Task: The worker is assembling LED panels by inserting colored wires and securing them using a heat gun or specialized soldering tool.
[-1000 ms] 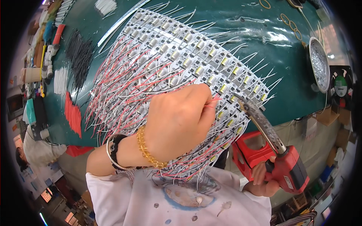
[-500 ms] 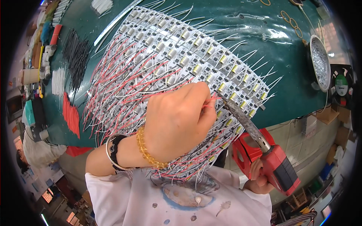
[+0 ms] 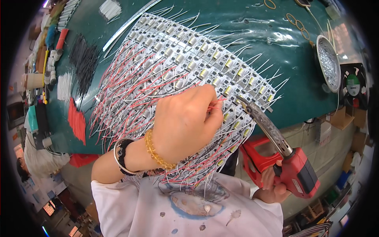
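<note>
A large sheet of small white circuit boards, set with yellow and silvery parts, lies in front of me. Thin red and white wires stand off it in rows. Over its middle, my left hand pinches thin red wires between thumb and fingers; how many is hard to make out. My right hand is wrapped around the handle of a red and black soldering gun. Its dark, scorched barrel points up and left, and the thin tip is over the boards, a little right of the pinched wires and apart from them.
On the green table, bundles of black wires, white wires and red wires lie at left. A metal strip lies beyond the boards. A round dish of silvery material and a small fan stand at right.
The soldering gun has shifted right, and the gap between its tip and the red wires has widened. My left hand keeps its pinch on the wires. The whole view has shifted slightly.
</note>
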A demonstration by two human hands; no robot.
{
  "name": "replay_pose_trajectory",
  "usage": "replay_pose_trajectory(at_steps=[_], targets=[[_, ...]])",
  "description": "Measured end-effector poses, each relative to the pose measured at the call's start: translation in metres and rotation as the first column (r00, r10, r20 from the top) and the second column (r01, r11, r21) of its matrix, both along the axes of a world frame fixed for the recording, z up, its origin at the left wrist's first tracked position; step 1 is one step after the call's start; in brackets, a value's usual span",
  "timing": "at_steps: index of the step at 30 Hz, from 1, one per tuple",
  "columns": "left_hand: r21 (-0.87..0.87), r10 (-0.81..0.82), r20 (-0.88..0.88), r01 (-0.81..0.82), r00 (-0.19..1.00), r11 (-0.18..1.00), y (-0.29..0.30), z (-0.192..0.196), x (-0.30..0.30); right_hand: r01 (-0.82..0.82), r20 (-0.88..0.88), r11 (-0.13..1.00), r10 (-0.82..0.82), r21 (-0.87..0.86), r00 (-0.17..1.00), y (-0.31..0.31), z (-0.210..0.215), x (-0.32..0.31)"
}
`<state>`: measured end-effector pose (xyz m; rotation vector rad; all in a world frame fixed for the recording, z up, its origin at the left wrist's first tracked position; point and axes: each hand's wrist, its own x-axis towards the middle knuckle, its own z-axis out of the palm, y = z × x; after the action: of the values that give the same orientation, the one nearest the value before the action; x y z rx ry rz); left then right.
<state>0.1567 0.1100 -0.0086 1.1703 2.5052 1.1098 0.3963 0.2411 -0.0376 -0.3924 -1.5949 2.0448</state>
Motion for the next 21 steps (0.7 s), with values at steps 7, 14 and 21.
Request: replay_pose_trajectory(at_steps=[7, 14, 21], targets=[[0.042, -0.029, -0.096, 0.033, 0.995, 0.999, -0.015, 0.027, -0.01, 0.204, 0.028, 0.979, -0.204, -0.024, 0.979, -0.009, 0.006, 0.0], [0.107, -0.124, 0.11, 0.112, 0.986, 0.988, -0.007, 0.031, 0.01, 0.259, 0.102, 0.965, -0.253, -0.049, 0.962, -0.011, 0.009, 0.002], [-0.004, -0.061, 0.137, 0.062, 0.989, 0.998, 0.006, 0.006, 0.01, -0.018, 0.064, 1.0, 0.018, -0.001, 0.998, 0.008, -0.005, 0.023]])
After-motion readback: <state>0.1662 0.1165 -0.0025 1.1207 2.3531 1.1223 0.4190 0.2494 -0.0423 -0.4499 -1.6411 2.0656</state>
